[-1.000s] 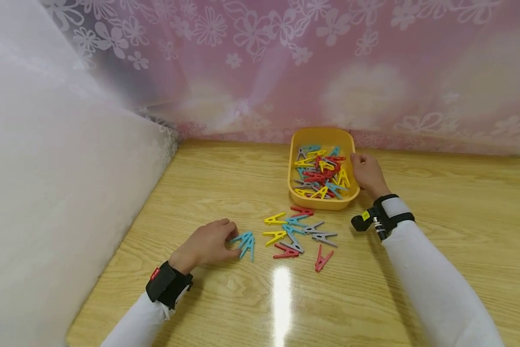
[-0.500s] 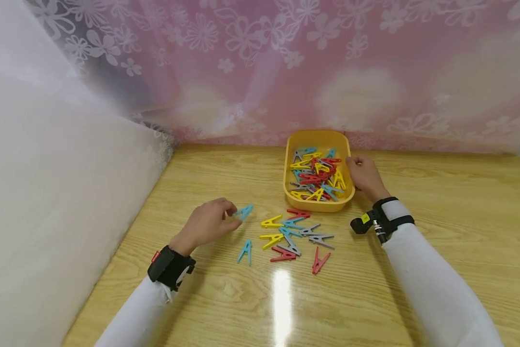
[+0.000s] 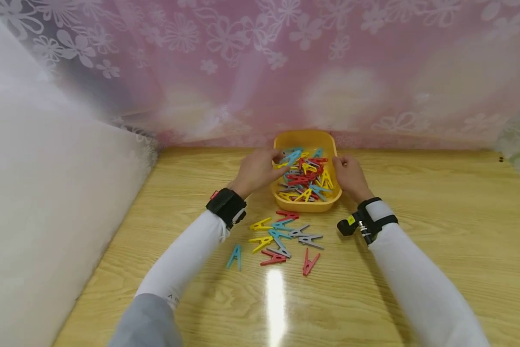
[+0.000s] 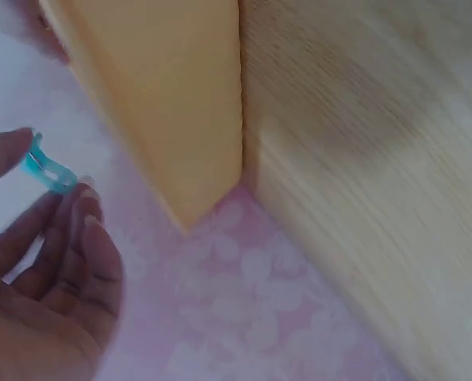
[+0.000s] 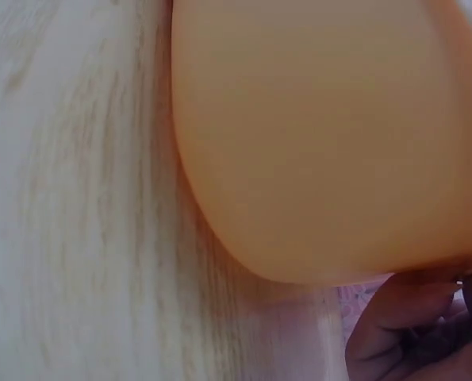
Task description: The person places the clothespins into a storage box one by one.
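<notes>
My left hand (image 3: 256, 171) reaches over the left rim of a yellow plastic basket (image 3: 306, 207), pinching a light-blue clothespin (image 3: 292, 157) between thumb and fingertips. In the left wrist view the same clothespin (image 4: 51, 173) shows at the fingertips, apart from the basket's outer wall (image 4: 164, 95). Red, yellow, blue and grey clothespins (image 3: 300, 180) lie heaped inside the basket. At its right side my right hand (image 3: 351, 177) grips the rim; the right wrist view shows its curled fingers (image 5: 378, 333) against the basket wall (image 5: 323, 143).
In front of the basket several loose clothespins lie on the wooden table (image 3: 190, 193), among them a yellow one (image 3: 261, 224) and a red one (image 3: 310, 261). A lone blue clothespin (image 3: 235, 256) lies to their left. A pink floral curtain (image 3: 242, 96) hangs behind the basket.
My left hand has lifted one of two blue clothespins off the table and carried it right and away from me, over the basket. The right hand keeps its hold on the rim.
</notes>
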The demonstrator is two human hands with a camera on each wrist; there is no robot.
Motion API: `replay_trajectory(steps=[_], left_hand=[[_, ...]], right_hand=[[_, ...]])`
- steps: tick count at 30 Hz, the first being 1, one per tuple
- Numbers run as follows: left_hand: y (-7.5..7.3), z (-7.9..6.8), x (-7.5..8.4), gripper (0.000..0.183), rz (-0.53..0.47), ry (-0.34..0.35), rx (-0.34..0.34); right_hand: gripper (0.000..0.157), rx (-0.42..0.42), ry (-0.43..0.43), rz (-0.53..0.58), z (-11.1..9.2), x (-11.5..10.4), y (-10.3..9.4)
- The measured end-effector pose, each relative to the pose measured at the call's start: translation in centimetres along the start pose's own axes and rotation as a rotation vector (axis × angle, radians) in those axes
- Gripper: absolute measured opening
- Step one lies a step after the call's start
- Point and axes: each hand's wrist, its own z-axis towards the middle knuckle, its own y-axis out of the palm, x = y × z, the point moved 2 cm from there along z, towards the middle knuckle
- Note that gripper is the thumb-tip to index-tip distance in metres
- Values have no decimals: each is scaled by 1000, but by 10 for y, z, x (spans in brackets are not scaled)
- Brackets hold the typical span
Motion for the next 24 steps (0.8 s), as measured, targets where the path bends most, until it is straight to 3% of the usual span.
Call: replay_trajectory(steps=[3, 6, 13, 18, 24], left_hand=[[8, 10, 0, 44, -61, -1, -34], [12, 11, -5, 46, -106, -28, -40], [5, -9, -23, 32, -85, -79, 97], [-2, -43, -36, 25, -68, -121, 74], [-11, -108, -56, 18, -186, -204, 11]], right_hand=[[49, -9, 6, 5, -1, -3, 3], [50, -13, -1, 7, -2, -6, 4], [52, -4, -30, 3, -1, -5, 2], [50, 19, -39, 7, -1, -3, -1], [53, -15, -13, -1, 2, 1, 0]])
